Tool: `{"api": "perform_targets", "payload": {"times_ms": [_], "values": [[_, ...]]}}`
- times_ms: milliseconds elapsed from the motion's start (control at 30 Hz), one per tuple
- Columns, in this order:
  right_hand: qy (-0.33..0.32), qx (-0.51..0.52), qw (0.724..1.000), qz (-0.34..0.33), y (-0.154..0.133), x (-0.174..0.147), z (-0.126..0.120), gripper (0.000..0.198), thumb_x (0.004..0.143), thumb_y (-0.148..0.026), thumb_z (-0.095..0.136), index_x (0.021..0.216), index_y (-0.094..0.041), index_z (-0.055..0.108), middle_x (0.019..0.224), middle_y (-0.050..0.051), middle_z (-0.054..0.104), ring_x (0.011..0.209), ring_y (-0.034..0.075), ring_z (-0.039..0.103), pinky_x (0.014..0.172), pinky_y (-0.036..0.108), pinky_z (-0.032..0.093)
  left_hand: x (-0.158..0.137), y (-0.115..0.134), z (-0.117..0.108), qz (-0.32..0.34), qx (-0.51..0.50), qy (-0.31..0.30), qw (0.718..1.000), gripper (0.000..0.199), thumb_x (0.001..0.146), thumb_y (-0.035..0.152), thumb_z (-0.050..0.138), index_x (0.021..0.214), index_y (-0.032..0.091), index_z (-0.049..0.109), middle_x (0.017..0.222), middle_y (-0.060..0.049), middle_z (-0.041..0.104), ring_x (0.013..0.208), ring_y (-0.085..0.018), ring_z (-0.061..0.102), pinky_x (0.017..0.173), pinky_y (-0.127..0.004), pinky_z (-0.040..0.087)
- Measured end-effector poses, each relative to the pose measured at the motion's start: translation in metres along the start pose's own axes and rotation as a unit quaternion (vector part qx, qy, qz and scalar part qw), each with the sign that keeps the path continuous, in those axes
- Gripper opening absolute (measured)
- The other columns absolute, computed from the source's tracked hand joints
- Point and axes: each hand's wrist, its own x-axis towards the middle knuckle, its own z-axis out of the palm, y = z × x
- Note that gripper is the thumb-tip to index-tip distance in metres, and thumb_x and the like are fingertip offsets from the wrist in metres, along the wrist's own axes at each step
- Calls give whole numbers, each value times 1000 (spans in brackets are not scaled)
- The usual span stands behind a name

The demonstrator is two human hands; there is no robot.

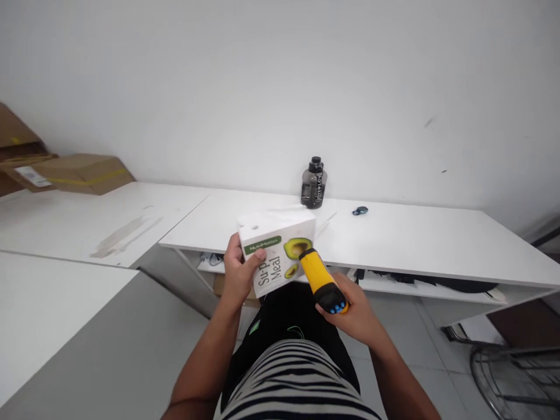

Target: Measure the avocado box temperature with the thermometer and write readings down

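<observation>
My left hand [240,274] grips the white meal box [277,251]; my right hand [353,312] wraps the yellow scanner [322,281], whose long axis points up-left, nose just beside the box's printed face.

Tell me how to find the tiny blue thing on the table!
Start at the long white table against the white wall. A dark see-through plastic water jug stands at its back edge. To the right of the jug lies the small blue object, alone on the tabletop, far smaller and flatter than the jug.
</observation>
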Motion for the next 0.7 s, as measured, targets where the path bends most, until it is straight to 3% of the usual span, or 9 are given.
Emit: {"api": "perform_targets", "payload": {"times_ms": [267, 367, 500, 700], "values": [[207, 81, 960, 168, 28, 1, 24, 48, 81, -40, 71, 123, -21, 59, 99, 4, 66, 86, 20, 61, 79, 35, 53, 85, -82, -14, 63, 177, 175, 966, 57, 65, 46, 83, 104, 20, 50, 105, -8, 66, 98, -23, 67, 87, -39, 57], [203, 117, 945, 229, 36, 9, 25, 48, 82, -44, 70, 122, -21, 59, 96, 3, 64, 82, 20, 58, 76, 34, 52, 106, -111, -20, 74, 189, 196, 959, 62, 67, 45, 82, 110, 20, 45, 119, -12, 64, 111, -24, 66, 99, -42, 54], [174, 169, 930, 276, 43, 20, 26, 47, 79, -47, 71, 116, -21, 59, 79, -2, 54, 68, 16, 49, 65, 31, 48, 114, -137, -24, 65, 194, 197, 959, 66, 70, 42, 80, 117, 20, 40, 130, -16, 60, 121, -24, 63, 105, -42, 52], [148, 148, 938, 275, 43, 32, 32, 41, 81, -52, 68, 109, -23, 57, 73, -4, 49, 64, 16, 46, 60, 29, 46, 105, -140, -24, 51, 209, 168, 962, 70, 71, 39, 80, 122, 19, 37, 135, -18, 56, 124, -24, 62, 107, -41, 51]]}}
